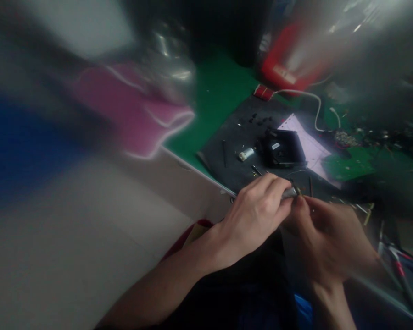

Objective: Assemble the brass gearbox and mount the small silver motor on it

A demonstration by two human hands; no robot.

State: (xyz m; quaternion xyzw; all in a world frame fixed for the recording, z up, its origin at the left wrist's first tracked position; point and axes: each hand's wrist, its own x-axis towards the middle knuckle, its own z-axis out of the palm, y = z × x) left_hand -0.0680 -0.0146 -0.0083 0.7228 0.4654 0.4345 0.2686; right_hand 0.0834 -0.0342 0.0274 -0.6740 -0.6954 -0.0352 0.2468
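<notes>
My left hand is closed around a small silver motor, whose end shows past the fingers. At that end, my right hand pinches a small brass-coloured part; the fingers partly hide it and its kind is unclear. Both hands meet near the front edge of the dark mat. Just beyond them lies an open black plastic housing with a white label. A second silver motor with a pale end cap rests on the mat to its left.
Under the mat is a green table top. A pink cloth-like item hangs at the left edge. White sheets, a red object and a white cable lie behind. Pliers-like tools are at the right.
</notes>
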